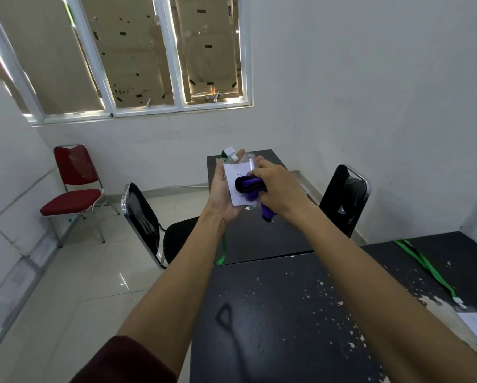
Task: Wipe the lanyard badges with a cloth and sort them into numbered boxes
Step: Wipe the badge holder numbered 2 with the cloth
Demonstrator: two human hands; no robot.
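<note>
You face a black table (273,313) with chipped paint, two black chairs (149,225) beside it, a red chair (74,183), and a window (137,56) seemingly covered with cardboard.

White walls (356,78) close in around me, and the far-left window (137,56) is covered with brown cardboard, daylight leaking at its edges. A red chair (75,186) stands far left on the pale tiled floor (74,286); two black chairs (146,225) flank the far black table (259,239)

Both arms out fwd, left hand (223,189) palm-up cupped, right hand (276,189) fisted just beside it.
</note>
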